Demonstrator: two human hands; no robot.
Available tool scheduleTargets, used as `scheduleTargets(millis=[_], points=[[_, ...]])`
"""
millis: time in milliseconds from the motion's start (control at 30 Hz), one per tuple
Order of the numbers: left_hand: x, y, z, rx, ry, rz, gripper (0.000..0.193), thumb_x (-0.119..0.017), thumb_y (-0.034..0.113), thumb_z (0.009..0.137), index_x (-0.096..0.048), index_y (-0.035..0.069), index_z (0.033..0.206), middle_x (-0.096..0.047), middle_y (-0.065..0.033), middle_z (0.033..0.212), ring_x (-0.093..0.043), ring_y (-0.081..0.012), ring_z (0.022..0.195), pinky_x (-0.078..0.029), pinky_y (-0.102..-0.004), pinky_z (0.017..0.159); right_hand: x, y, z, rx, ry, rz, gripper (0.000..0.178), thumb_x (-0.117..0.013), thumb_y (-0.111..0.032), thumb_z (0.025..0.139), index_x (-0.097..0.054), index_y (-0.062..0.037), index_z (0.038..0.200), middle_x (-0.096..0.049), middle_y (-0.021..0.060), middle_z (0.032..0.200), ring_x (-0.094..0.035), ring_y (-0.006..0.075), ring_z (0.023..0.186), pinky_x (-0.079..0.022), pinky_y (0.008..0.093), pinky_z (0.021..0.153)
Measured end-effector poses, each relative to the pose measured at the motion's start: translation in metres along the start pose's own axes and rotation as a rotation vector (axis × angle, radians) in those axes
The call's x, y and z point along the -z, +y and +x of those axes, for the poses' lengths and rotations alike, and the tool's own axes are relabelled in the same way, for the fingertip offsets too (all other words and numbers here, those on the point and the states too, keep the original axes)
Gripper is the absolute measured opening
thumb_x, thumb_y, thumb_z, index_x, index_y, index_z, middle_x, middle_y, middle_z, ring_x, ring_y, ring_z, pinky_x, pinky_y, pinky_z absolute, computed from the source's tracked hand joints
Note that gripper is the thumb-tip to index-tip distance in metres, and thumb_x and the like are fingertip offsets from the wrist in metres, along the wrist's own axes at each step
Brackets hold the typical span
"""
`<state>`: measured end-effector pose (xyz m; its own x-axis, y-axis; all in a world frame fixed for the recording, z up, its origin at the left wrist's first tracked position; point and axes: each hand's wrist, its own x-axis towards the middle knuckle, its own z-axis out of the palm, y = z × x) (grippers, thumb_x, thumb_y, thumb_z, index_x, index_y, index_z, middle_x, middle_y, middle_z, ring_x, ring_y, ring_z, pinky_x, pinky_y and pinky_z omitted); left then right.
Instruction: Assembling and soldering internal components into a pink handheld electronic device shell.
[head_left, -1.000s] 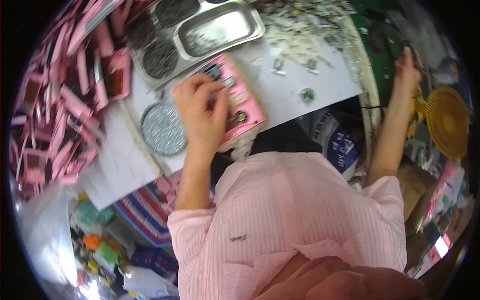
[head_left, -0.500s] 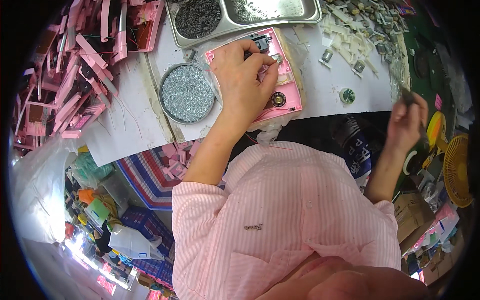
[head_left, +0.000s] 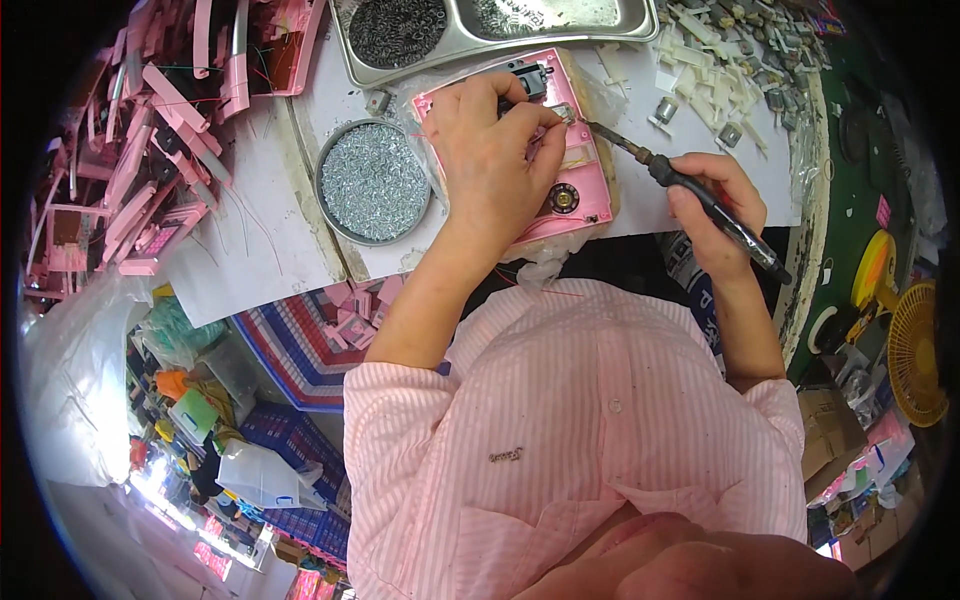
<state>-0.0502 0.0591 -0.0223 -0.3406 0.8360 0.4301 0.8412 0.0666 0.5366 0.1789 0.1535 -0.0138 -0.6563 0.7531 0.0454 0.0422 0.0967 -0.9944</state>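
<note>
A pink plastic casing (head_left: 588, 178) lies on a padded, plastic-wrapped block on the table, with a black part near its far end and a round dark part at its near end. My left hand (head_left: 490, 150) rests over its left side, thumb and finger pinched beside a small metal part (head_left: 565, 113). What the pinch holds is hidden. In my right hand (head_left: 722, 205) is a soldering iron (head_left: 715, 210), gripped like a pen. Its tip points left and reaches the casing's right side, close to the small metal part.
A round tin of small silvery screws (head_left: 372, 182) stands left of the casing. Behind it sits a metal tray (head_left: 475, 45) with dark springs. Pink casings with wires (head_left: 165, 200) pile up at far left. White plastic pieces and small motors (head_left: 700, 50) lie at far right.
My right hand has brought the soldering iron from the table's right edge leftward and up to the casing. My left hand has stayed nearly in place.
</note>
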Motion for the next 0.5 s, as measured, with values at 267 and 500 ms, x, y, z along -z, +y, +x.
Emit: scheduleTargets(millis=[267, 500], points=[[-0.001, 0.0, 0.0, -0.008, 0.02, 0.006, 0.014, -0.081, 0.016, 0.07, -0.076, 0.012, 0.082, -0.058, -0.0056, 0.096, -0.052, -0.0275, 0.092, -0.035, -0.0417, 0.084, -0.006, -0.001, 0.003, 0.017, -0.013, -0.022, 0.026, -0.074, -0.002, 0.09, -0.065, 0.0032, 0.114, -0.065, -0.0001, 0.088, -0.051, 0.0023, 0.073, -0.04, 0.018, 0.064], [-0.001, 0.001, 0.0, -0.021, 0.037, 0.027, 0.014, -0.081, 0.016, 0.07, -0.075, 0.013, 0.082, -0.058, -0.0049, 0.096, -0.052, -0.0273, 0.092, -0.035, -0.0419, 0.083, 0.005, 0.008, 0.013, 0.41, -0.161, -0.358, 0.029, -0.078, 0.0, 0.078, -0.067, 0.0015, 0.105, -0.063, 0.0077, 0.074, -0.055, 0.0154, 0.058, -0.041, 0.0268, 0.053]])
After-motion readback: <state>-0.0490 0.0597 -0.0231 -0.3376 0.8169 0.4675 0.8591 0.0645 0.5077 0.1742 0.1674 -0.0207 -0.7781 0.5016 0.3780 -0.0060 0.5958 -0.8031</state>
